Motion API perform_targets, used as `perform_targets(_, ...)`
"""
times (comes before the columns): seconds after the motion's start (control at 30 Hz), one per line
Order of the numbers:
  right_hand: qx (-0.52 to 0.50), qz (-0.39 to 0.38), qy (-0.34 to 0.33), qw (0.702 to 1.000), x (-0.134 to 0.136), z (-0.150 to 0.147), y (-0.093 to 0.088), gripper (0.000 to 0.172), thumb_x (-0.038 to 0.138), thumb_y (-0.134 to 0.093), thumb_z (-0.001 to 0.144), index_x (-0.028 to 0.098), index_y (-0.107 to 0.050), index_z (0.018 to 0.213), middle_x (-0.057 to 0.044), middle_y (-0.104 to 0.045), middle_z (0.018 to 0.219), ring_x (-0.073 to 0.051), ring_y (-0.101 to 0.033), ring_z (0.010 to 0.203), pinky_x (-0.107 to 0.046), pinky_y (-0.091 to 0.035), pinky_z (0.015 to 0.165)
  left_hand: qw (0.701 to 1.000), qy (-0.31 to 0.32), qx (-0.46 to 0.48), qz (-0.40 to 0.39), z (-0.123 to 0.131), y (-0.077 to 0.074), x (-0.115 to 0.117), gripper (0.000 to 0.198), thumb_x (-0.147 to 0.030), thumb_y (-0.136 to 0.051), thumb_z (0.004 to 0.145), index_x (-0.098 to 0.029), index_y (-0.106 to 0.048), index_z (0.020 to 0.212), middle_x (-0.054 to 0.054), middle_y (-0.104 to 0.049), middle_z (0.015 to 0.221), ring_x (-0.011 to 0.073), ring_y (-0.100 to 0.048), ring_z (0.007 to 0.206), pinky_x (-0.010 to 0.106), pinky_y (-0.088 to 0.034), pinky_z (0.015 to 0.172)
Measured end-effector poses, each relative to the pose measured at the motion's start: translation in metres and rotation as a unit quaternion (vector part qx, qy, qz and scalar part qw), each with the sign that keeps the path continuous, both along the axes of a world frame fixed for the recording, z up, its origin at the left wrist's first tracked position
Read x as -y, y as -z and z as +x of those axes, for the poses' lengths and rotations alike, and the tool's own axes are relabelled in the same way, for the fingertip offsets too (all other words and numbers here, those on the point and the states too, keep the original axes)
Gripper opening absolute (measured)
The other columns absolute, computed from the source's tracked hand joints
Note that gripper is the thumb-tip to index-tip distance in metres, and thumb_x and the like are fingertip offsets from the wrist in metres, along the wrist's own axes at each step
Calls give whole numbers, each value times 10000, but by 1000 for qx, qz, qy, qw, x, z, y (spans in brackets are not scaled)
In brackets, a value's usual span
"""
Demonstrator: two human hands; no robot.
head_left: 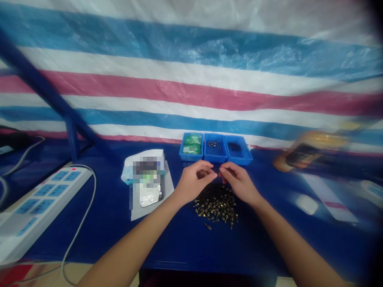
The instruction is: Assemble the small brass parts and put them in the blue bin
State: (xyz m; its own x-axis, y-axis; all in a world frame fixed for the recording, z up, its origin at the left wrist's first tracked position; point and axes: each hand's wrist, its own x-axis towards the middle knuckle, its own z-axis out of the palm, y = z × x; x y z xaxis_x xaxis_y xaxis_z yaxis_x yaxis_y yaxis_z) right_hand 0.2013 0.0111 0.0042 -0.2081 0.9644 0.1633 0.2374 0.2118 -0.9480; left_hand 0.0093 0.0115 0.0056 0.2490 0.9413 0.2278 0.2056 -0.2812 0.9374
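My left hand and my right hand meet above the table, fingertips almost touching. Both pinch thumb against finger; whatever lies between the tips is too small to name. Just below them spreads a loose pile of small brass-coloured and dark metal fittings, with one fitting lying apart at the front. Behind my hands three blue bins stand in a row. Green packets fill the left one, a few small metal pieces lie in the middle one, and dark small parts in the right.
A white power strip with a looping cable occupies the left side of the blue table. Nearer stand a phone and a white packet on paper. A blurred yellow-capped container and white objects lie right.
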Motion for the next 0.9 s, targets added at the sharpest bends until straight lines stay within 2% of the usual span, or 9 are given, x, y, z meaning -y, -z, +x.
perform_targets(0.07, -57, -18, 27, 998, -4, 3, 2, 340, 484, -547, 907, 200, -572, 721, 7, -559, 650, -133, -531, 585, -270, -444, 593, 1000, -6, 7, -6, 0, 1, 0, 279, -375, -635, 866, -198, -634, 1081, 46, -697, 904, 157, -658, 805, 279, -515, 735)
perform_targets(0.17, -127, -26, 101, 986, -11, 10, 6, 416, 512, -575, 881, 199, -490, 620, 23, -482, 565, -119, -483, 518, -263, -424, 543, 1000, -18, -6, -4, -2, 2, -2, 234, -385, -606, 883, -192, -651, 1007, 40, -689, 867, 159, -654, 788, 277, -512, 717)
perform_targets(0.27, -150, -35, 190, 970, -16, 17, 9, 336, 543, -633, 824, 216, -556, 821, 38, -535, 608, -110, -486, 472, -250, -404, 477, 999, -28, -25, 7, -4, 3, -3, 198, -371, -586, 893, -195, -657, 950, 24, -681, 828, 149, -636, 745, 264, -495, 676)
perform_targets(0.37, -95, -57, 213, 971, -18, 22, 11, 402, 554, -652, 798, 235, -565, 1028, 41, -586, 658, -103, -490, 438, -238, -369, 431, 998, -30, -44, 17, -4, 3, -3, 176, -344, -566, 903, -198, -659, 933, 12, -675, 806, 141, -621, 725, 253, -478, 657)
perform_targets(0.43, -6, -45, 184, 982, -17, 24, 11, 348, 523, -628, 826, 216, -607, 989, 29, -590, 645, -112, -505, 465, -247, -375, 452, 997, -38, -65, 27, -4, 3, -3, 158, -317, -554, 906, -203, -661, 928, 3, -673, 800, 138, -614, 718, 251, -471, 651)
perform_targets(0.5, 96, -4, 135, 986, -15, 24, 11, 264, 453, -600, 861, 214, -650, 960, 3, -631, 688, -142, -562, 564, -275, -430, 539, 992, -52, -103, 45, -5, 5, -4, 135, -273, -546, 904, -215, -665, 928, -4, -676, 813, 140, -613, 726, 260, -469, 666)
perform_targets(0.63, 227, 66, 10, 972, -10, 25, 8, 173, 304, -560, 886, 241, -705, 955, -24, -704, 906, -190, -634, 795, -330, -478, 742, 971, -82, -205, 92, -9, 11, -8, 163, -175, -548, 866, -238, -679, 938, 10, -677, 932, 174, -622, 831, 311, -469, 753)
perform_targets(0.77, 306, 66, -77, 947, -8, 32, 5, 197, 260, -570, 872, 258, -739, 972, -28, -700, 942, -192, -636, 810, -325, -477, 740, 957, -69, -260, 106, -12, 18, -9, 173, -181, -545, 864, -235, -692, 938, 39, -659, 961, 210, -617, 904, 349, -476, 808)
perform_targets(0.9, 336, 53, -108, 934, -8, 37, 3, 223, 254, -581, 868, 255, -748, 1015, -36, -701, 937, -198, -634, 837, -310, -474, 731, 949, -49, -291, 113, -10, 19, -6, 210, -220, -537, 891, -250, -696, 1025, 39, -652, 1036, 227, -586, 980, 389, -459, 905)
